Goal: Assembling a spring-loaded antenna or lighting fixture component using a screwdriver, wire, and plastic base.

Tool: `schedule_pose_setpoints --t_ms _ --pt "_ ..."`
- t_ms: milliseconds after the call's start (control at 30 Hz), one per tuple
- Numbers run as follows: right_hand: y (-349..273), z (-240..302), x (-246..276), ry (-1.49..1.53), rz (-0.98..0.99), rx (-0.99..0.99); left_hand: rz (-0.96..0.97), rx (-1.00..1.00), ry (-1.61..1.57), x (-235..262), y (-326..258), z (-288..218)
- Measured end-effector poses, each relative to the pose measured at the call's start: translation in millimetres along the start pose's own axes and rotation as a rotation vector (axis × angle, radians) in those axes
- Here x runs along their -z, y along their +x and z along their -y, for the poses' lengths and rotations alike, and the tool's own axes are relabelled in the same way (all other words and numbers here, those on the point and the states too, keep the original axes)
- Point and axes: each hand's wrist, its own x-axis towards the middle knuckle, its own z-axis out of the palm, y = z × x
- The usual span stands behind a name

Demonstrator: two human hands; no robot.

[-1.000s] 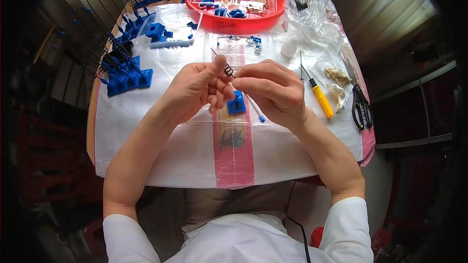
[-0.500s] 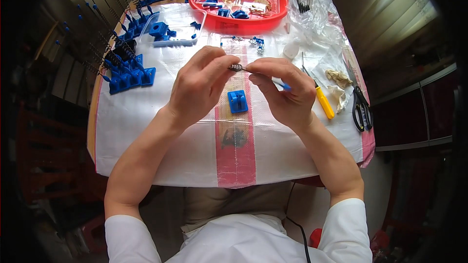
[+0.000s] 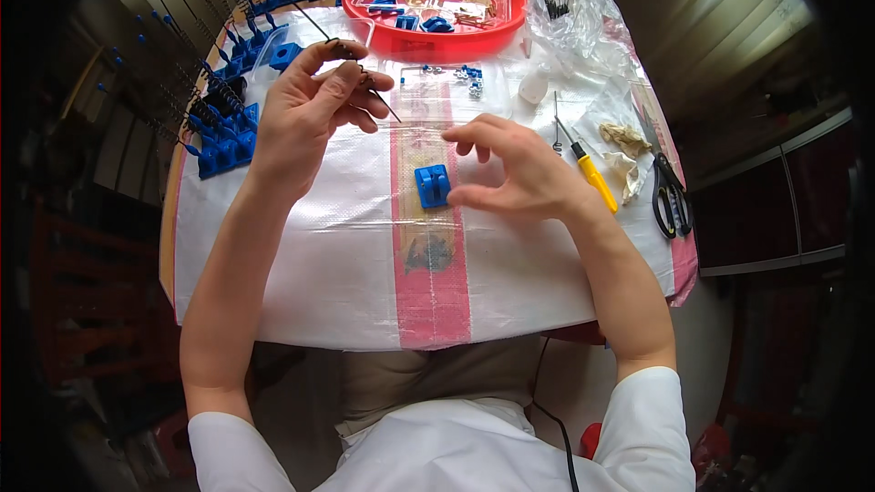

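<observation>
By the slotted blue block (image 3: pixel 432 186), your right hand (image 3: pixel 521 169) has opened empty, leaving your left hand (image 3: pixel 310 116) alone pinching the coiled wire (image 3: pixel 366 81).

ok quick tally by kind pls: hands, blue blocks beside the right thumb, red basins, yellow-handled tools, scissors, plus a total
Hands: 2 (left hand, right hand)
Blue block beside the thumb: 1
Red basin: 1
Yellow-handled tool: 1
Scissors: 1 pair
Total: 6
</observation>
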Motion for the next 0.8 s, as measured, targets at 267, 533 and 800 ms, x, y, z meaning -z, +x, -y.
schedule_pose_setpoints --t_ms 267,533,800 --pt "6 7 -21 -0.128 0.006 0.032 -0.051 0.128 -0.142 -15 -1 20" --pt "10 -1 -33 -0.173 -0.097 0.037 -0.069 -0.013 -0.242 -2 -5 36" --pt "7 8 -22 -0.147 -0.164 -0.024 -0.184 -0.047 -0.153 -2 -8 45"
